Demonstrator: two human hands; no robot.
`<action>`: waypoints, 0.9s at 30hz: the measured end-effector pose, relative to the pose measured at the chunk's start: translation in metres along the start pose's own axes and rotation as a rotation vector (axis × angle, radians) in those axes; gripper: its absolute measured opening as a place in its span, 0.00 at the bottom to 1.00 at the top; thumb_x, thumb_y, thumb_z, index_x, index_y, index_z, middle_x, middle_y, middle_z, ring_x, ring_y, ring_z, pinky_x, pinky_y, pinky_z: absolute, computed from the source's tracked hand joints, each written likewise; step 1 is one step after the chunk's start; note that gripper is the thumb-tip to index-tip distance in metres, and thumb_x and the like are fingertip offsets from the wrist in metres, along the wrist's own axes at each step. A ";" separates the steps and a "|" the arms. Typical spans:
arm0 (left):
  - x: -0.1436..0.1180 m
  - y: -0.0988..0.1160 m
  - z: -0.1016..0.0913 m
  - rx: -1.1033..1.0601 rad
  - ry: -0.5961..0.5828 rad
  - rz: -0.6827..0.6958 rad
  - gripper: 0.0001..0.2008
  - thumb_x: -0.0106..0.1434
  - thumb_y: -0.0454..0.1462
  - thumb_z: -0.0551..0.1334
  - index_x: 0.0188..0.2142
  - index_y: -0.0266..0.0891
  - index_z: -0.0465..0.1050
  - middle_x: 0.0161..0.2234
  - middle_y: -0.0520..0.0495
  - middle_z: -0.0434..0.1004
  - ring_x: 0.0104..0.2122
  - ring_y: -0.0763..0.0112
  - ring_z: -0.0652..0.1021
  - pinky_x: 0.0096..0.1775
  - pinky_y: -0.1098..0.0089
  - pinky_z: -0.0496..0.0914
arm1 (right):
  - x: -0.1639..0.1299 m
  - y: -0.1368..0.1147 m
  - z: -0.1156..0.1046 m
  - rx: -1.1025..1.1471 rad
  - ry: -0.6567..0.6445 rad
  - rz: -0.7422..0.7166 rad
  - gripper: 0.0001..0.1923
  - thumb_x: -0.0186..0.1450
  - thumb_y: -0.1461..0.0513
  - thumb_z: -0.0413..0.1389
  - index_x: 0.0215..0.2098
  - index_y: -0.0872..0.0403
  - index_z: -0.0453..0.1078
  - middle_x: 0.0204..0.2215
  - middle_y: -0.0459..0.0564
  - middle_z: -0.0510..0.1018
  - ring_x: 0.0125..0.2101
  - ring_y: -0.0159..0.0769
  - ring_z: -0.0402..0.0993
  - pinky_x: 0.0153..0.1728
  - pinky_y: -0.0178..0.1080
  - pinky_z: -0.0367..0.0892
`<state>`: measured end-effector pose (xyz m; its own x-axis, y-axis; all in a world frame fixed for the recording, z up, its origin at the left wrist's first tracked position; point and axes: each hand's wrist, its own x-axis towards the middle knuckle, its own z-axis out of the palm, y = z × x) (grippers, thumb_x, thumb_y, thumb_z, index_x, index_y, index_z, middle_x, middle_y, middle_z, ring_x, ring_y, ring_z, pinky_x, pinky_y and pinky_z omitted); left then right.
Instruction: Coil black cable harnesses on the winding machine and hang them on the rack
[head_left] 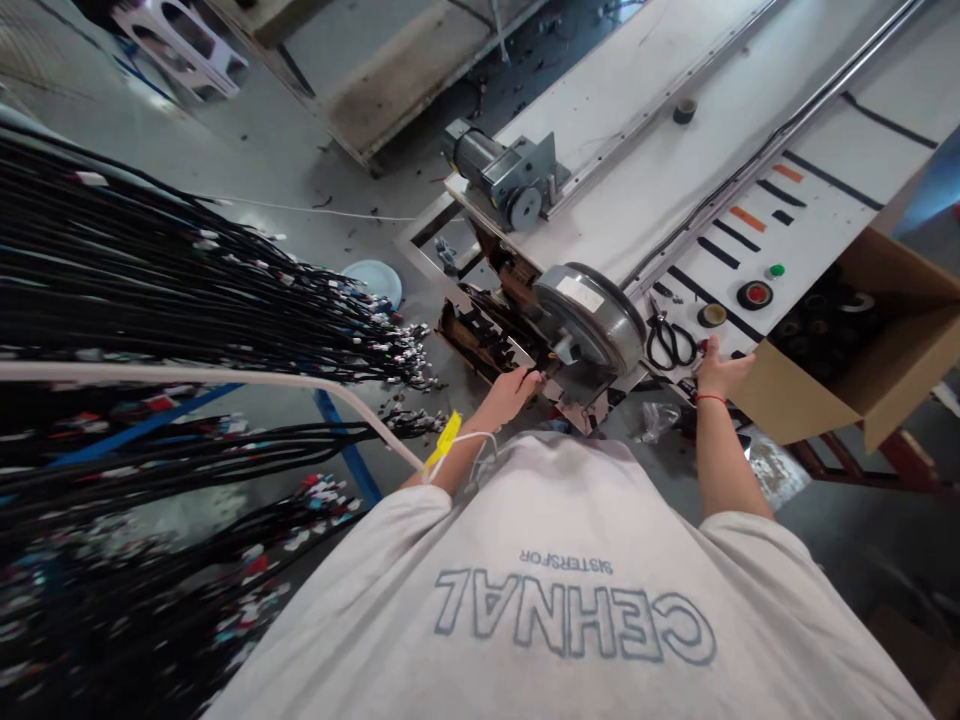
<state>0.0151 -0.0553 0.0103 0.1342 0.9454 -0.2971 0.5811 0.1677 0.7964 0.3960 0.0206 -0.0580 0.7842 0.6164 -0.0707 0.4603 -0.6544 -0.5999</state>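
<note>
the long white tabletop (600, 210) carries a round grey metal wheel (589, 320) at its near end. the left hand (510, 395) touches the machine just beside the wheel, fingers curled together. the right hand (721, 372) rests, fingers spread apart, beside the black scissors (670, 340).

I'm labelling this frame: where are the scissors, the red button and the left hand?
scissors (670, 340), head view, black handles.
red button (755, 295), head view, its red centre.
left hand (510, 393), head view, back of hand.
</note>
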 end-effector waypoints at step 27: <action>0.013 0.024 0.013 -0.809 -0.087 -0.421 0.18 0.71 0.42 0.55 0.25 0.38 0.65 0.16 0.57 0.57 0.19 0.76 0.66 0.27 0.75 0.64 | -0.003 -0.001 -0.002 0.013 0.001 -0.019 0.45 0.64 0.45 0.55 0.64 0.70 0.49 0.60 0.79 0.59 0.63 0.61 0.54 0.61 0.57 0.53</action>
<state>0.0408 -0.0427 0.0186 0.1179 0.7431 -0.6587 -0.1395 0.6691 0.7299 0.3939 0.0185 -0.0556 0.7759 0.6281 -0.0581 0.4697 -0.6368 -0.6114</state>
